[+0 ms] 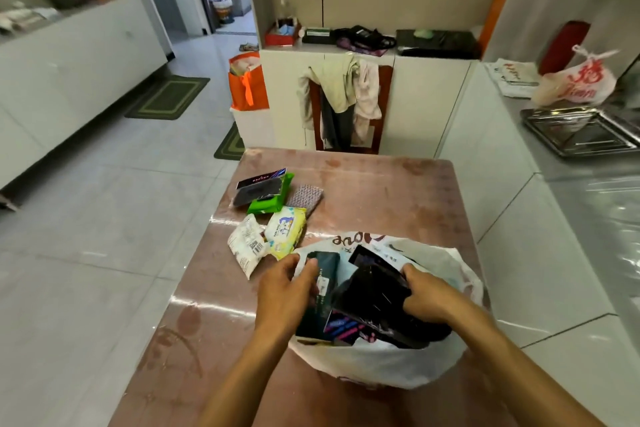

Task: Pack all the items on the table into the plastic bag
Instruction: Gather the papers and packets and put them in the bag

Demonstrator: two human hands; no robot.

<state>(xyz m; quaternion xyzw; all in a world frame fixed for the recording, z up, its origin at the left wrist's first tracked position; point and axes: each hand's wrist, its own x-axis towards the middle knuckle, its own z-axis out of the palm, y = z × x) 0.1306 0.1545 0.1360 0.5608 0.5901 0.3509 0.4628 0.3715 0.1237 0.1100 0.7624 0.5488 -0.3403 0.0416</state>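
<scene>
1. Midway through packing: plastic bag (pixel 381 364) open on the near part of the pink counter (pixel 381 191), mouth upward, already holding several dark packets.
2. Left hand (pixel 282 291) at the bag's left rim, grip closed around a dark teal packet (pixel 322 291) standing on end just inside the mouth.
3. Right hand (pixel 427 295) at the bag's right side, grip closed on a glossy black pouch (pixel 374 291) lying tilted over the contents; whether being pushed down or merely steadied cannot be told.
4. Still outside, beyond the bag's left rim: white packet (pixel 247 241) and yellow wipes pack (pixel 285 230) just beside the rim, the two touching each other.
5. Farther from the bag, same side: green pack (pixel 273 199) with a black packet (pixel 258 189) resting on it, and a patterned grey pouch (pixel 304 196) beside them.
6. Step in hand, by the look of it: settling the two held packets deep enough to free room.
7. Next move likely calls for releasing one hand, reaching over the left rim for the nearest wipes pack, and keeping the mouth open with the other.
</scene>
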